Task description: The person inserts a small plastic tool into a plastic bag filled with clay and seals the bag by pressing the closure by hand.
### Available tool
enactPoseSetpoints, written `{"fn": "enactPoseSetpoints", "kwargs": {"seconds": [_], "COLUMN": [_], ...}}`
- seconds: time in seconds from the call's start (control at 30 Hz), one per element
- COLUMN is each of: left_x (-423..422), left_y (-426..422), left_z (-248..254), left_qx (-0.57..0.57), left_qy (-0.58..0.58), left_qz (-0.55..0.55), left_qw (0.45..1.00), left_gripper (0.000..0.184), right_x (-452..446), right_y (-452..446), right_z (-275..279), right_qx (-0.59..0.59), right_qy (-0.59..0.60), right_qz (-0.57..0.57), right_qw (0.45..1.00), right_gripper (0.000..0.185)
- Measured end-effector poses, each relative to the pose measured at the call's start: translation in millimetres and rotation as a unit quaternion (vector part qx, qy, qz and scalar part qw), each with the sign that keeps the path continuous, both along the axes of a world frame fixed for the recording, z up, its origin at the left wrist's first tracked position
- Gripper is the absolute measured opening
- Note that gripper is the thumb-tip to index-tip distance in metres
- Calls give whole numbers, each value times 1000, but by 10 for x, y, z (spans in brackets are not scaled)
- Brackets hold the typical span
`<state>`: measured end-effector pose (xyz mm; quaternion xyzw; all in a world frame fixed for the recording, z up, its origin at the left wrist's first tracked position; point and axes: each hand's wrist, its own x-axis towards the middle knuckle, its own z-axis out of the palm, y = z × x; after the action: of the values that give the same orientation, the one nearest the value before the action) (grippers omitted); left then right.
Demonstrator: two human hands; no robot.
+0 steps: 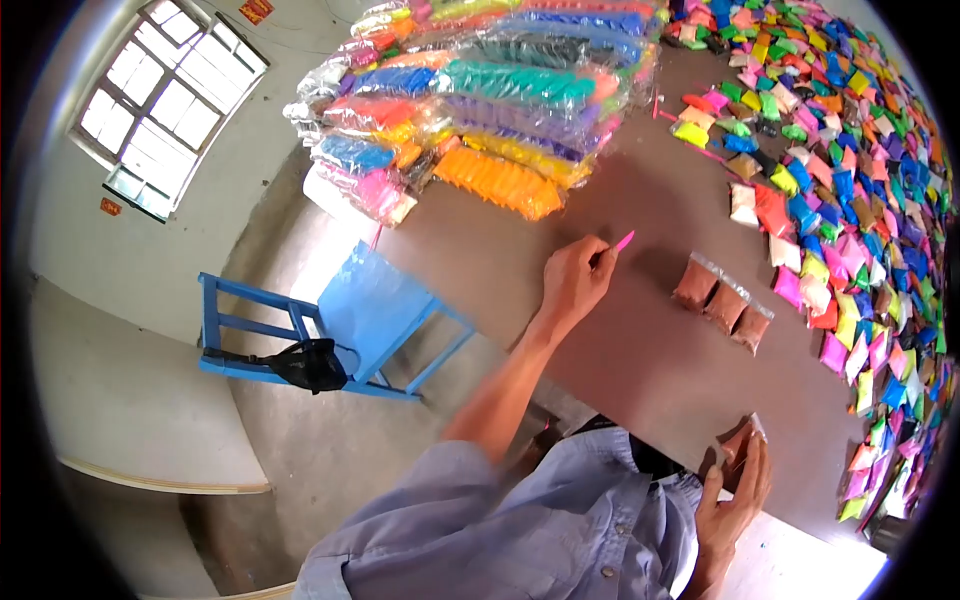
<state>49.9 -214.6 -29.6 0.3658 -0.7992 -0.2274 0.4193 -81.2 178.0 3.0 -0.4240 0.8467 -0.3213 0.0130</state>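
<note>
My left hand (580,277) is closed over the brown table (640,370), with a small pink pointed piece (625,240) sticking out past the fingers. My right hand (735,505), near the table's front edge, has its fingers wrapped round a small brown packet (738,440) with a clear edge; the hand partly covers it. Between and beyond my hands lie joined brown packets (724,303) in clear film, side by side on the tabletop. Neither hand touches them.
Rows of bagged colourful packets (520,85) are stacked at the table's far left. Many loose small packets (850,240) spread along the right side. A blue chair (370,310) with a black pouch (312,365) stands left of the table. A barred window (165,95) is at upper left.
</note>
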Motion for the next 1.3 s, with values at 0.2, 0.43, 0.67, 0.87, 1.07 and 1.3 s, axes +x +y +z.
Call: {"fn": "enactPoseSetpoints", "kwargs": {"seconds": [0.2, 0.43, 0.67, 0.87, 1.07, 1.3], "left_x": [-1, 3, 0, 10, 5, -2], "left_y": [15, -12, 47, 46, 56, 56], "left_z": [39, -30, 51, 40, 46, 44], "left_qx": [-20, -19, 8, -1, 1, 3], "left_qy": [4, -6, 14, 16, 22, 19], "left_qz": [2, 6, 6, 4, 6, 5], "left_qw": [1000, 1000, 1000, 1000, 1000, 1000], "left_gripper": [19, 20, 19, 18, 17, 16], "right_x": [-35, -105, -87, -57, -46, -107], "right_y": [68, 53, 16, 19, 12, 25], "right_z": [-39, -89, -61, 3, 109, 27], "right_qx": [31, 53, 28, 5, 10, 21], "right_qy": [55, 68, 55, 53, 41, 57], "right_qz": [34, 25, 20, 24, 27, 27], "right_qw": [997, 996, 998, 998, 999, 998], "right_gripper": [62, 54, 55, 56, 58, 57]}}
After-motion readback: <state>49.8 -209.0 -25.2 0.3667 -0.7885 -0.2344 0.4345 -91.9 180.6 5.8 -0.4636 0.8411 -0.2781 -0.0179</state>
